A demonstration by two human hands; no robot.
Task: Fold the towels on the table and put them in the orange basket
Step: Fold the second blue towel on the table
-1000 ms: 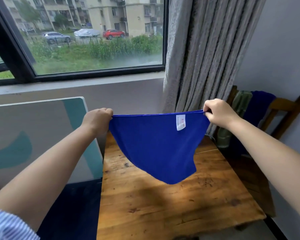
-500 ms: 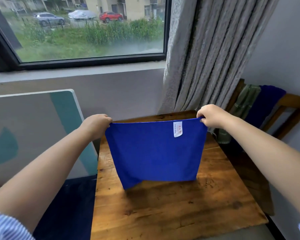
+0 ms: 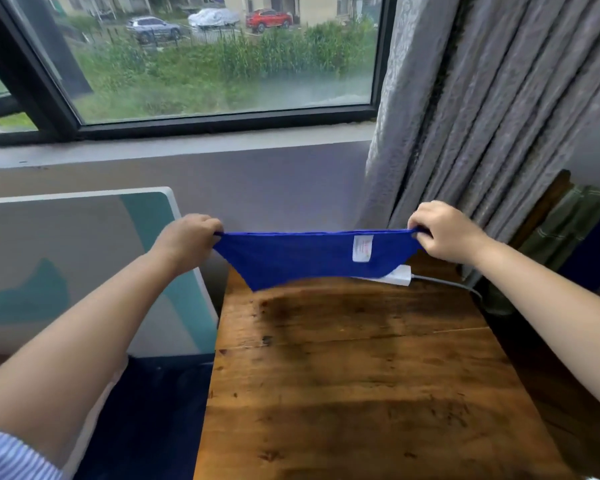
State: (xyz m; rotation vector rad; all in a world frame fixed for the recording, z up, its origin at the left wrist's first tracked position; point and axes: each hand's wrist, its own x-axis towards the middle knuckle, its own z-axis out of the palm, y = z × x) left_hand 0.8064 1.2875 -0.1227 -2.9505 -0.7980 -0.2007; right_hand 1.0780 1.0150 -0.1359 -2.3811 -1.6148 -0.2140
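a: the blue towel [image 3: 302,259] hangs at 12 o'clock, above the far end of the wooden table [image 3: 361,375]. we pinch its top corners, stretched taut.

b: our left hand [image 3: 187,237] curls its fingers round the 9 o'clock corner, our right hand [image 3: 440,232] round the 3 o'clock one. a white label [image 3: 362,249] shows near the right hand.

a: at 3 o'clock of the towel's lower edge, a white power strip [image 3: 397,275] lies on the table.
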